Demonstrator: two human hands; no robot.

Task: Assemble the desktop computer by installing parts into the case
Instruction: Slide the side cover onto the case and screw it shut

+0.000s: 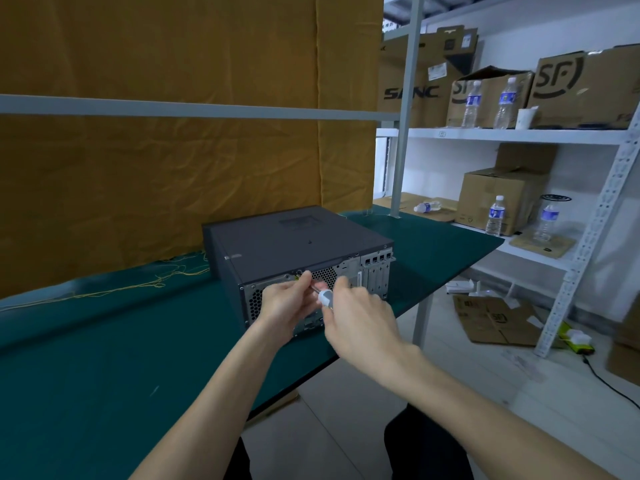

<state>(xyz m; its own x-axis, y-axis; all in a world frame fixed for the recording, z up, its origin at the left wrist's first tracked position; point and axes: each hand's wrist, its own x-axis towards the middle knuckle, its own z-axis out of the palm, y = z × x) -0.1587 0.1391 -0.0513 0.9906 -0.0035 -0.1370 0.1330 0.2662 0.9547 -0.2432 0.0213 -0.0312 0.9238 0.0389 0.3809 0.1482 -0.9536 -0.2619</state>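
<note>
Both hands work at the rear panel of the computer case [298, 251], which lies closed on its side near the desk's [86, 341] right edge, rear facing the person. Right hand [360, 317] wraps a screwdriver [323, 296] by its grey-white handle, shaft angled up-left toward the vent grille. Left hand [287, 303] has thumb and forefinger pinched at the shaft tip, apparently steadying a screw; the screw itself is too small to make out. Judged step: fastening the cover or rear panel, so the task looks late-stage. Risks: tip slipping off the head and scoring the panel; screw dropping off the desk edge to the floor; cross-threading if driven at this tilt.
</note>
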